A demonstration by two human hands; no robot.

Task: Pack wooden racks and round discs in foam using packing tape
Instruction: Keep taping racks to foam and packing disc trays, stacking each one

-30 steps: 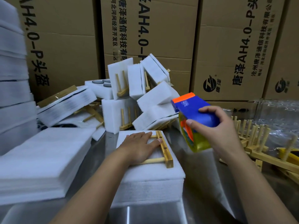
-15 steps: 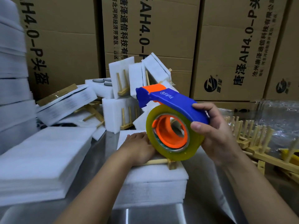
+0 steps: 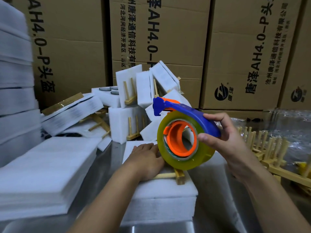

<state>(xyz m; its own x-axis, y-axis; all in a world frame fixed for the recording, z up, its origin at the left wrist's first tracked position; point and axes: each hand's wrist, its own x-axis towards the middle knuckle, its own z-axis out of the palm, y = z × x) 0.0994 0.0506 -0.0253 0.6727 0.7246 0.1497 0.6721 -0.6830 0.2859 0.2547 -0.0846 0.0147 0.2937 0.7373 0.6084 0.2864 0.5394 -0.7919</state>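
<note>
My right hand [image 3: 223, 140] grips a blue and orange tape dispenser [image 3: 183, 137] loaded with a yellowish roll, held above the work. Beneath it a white foam block [image 3: 161, 195] lies on the steel table, with a wooden rack [image 3: 178, 177] on top, mostly hidden by the roll. My left hand [image 3: 146, 158] presses flat on the rack and foam. Behind them lies a pile of foam-wrapped racks [image 3: 134, 125], and one foam piece there carries round discs [image 3: 109, 90].
A stack of foam sheets [image 3: 43, 174] lies at the left, with taller foam stacks [image 3: 13, 81] behind it. Bare wooden racks [image 3: 272, 153] sit at the right beside clear plastic wrap [image 3: 294, 121]. Cardboard boxes [image 3: 168, 39] wall off the back.
My right hand has swung the tape dispenser leftward and turned it so the roll's open side faces me, over the rack. My left hand stays pressed on the rack.
</note>
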